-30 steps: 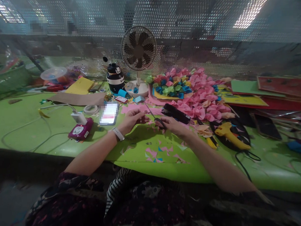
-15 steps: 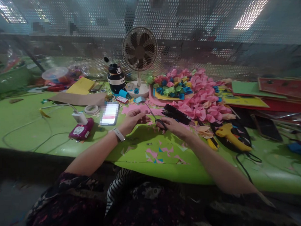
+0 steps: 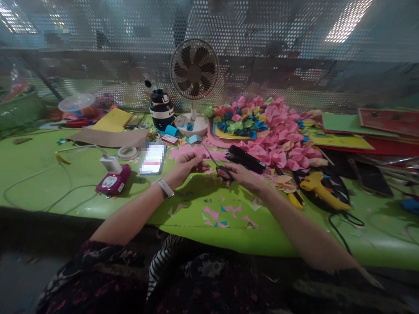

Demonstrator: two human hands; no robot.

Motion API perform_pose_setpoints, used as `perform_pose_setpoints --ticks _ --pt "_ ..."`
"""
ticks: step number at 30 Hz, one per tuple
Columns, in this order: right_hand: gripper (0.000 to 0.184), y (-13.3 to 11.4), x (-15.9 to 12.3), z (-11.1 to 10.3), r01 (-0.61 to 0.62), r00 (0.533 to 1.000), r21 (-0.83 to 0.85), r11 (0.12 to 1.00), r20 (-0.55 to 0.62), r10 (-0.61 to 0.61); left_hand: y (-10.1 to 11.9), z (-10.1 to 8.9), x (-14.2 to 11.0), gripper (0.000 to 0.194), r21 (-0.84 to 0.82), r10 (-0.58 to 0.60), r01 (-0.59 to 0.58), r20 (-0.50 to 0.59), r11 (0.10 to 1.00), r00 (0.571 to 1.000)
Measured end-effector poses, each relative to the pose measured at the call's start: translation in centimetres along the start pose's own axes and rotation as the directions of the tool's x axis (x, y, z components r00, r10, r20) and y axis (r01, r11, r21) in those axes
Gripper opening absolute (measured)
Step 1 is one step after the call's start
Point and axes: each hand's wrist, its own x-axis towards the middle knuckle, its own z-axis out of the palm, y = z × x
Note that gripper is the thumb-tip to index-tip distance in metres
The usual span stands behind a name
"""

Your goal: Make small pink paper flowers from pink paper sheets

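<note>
My right hand [image 3: 239,174] is closed round the dark handles of a pair of scissors [image 3: 216,164], whose blades point up and to the left. My left hand [image 3: 186,165], with a white band at the wrist, pinches a small piece of pink paper [image 3: 205,167] just left of the blades. Both hands hover low over the green table [image 3: 34,177], above a scatter of pink and blue paper scraps [image 3: 220,215]. A pink sheet [image 3: 192,151] lies flat just behind my hands.
A heap of folded pink, blue and green paper pieces [image 3: 273,132] lies at the back right, a black stapler [image 3: 246,159] in front of it. A yellow glue gun [image 3: 322,189], a desk fan [image 3: 194,84], a phone [image 3: 152,159] and a magenta charger [image 3: 113,182] with cables also lie around.
</note>
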Motion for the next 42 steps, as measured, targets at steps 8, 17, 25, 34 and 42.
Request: perform_pose_setpoints --ticks 8,17,25,34,42 --pt "0.067 0.13 -0.05 -0.20 0.010 1.000 0.008 1.000 0.021 -0.010 -0.10 -0.03 0.02 0.035 0.005 0.004 -0.004 0.007 1.000 1.000" --pt "0.066 0.19 0.01 -0.19 0.013 1.000 -0.034 0.999 0.015 -0.012 -0.26 -0.23 0.15 0.035 0.034 0.004 -0.004 0.015 0.999 1.000" --pt "0.066 -0.11 -0.04 -0.11 0.020 0.999 -0.134 0.991 -0.035 -0.025 -0.11 -0.14 0.15 0.036 0.038 -0.010 0.010 -0.009 0.999 1.000" --pt "0.069 -0.08 -0.04 0.01 -0.026 0.997 -0.153 0.988 -0.080 0.014 0.09 0.13 0.15 0.032 -0.015 -0.042 0.041 -0.056 0.999 0.998" --pt "0.070 -0.51 0.01 0.15 0.013 0.995 -0.206 0.978 -0.094 -0.033 0.13 0.20 0.19 0.029 -0.012 -0.043 0.042 -0.097 0.999 0.994"
